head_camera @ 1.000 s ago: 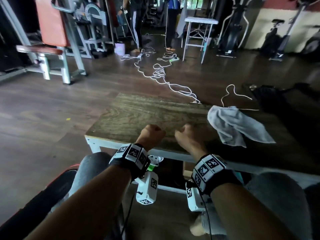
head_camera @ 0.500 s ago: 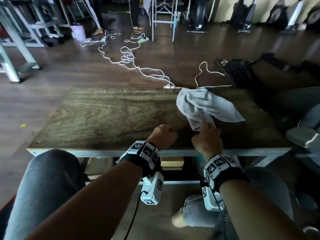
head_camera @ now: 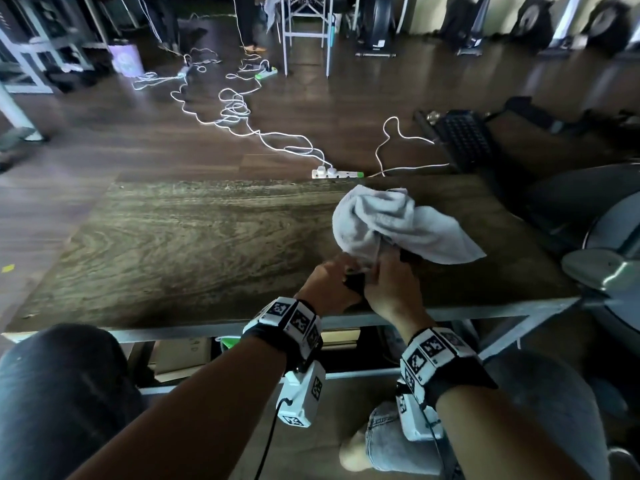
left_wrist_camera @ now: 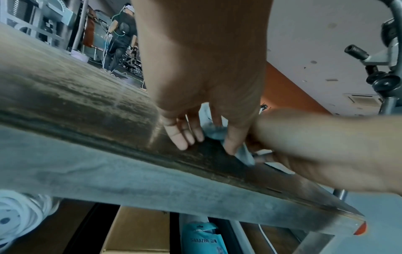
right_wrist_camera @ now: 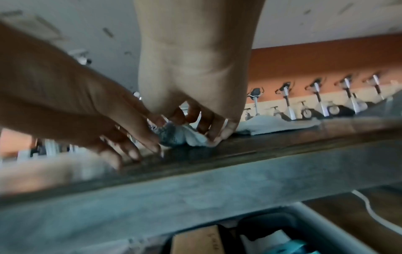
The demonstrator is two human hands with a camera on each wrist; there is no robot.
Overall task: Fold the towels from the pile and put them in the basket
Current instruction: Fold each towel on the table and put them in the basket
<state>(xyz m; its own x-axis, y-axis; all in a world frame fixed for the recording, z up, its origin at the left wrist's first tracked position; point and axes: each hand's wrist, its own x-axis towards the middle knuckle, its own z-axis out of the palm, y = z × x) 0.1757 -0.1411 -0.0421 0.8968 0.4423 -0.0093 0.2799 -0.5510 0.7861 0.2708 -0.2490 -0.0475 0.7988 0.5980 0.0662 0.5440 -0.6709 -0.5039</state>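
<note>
Scanning from your left, the wooden table [head_camera: 180,244] carries nothing but bare grain on that side, its pale metal frame running along the near edge. Beyond it, white cables [head_camera: 235,112] lie coiled on the dark floor and lead to a power strip [head_camera: 337,173] just past the table's far edge.

Your left hand [head_camera: 327,289] sits near the front edge of the table, right of centre, pressed close against your other hand. In the left wrist view its fingers [left_wrist_camera: 183,135] point down with the tips on the tabletop, only loosely bent, while the thumb holds a fold of grey cloth against the wood. Whether those fingers also close on the cloth, the views do not settle; the thumb contact is plain.

Your right hand [head_camera: 389,289] is touching the left one and lies just beside it. In the right wrist view its fingers [right_wrist_camera: 217,130] are curled down and bunched around the near corner of the towel [head_camera: 391,223], pinching it against the table.

The towel itself is a single light grey piece, crumpled and unfolded, lying on the right half of the table. It rises in a rumpled mound just beyond your hands and trails off to a point towards the right edge.

Further right, dark floor mats [head_camera: 464,136] lie on the floor beyond the table corner. A row of exercise bikes [right_wrist_camera: 315,101] stands along the far wall.
</note>
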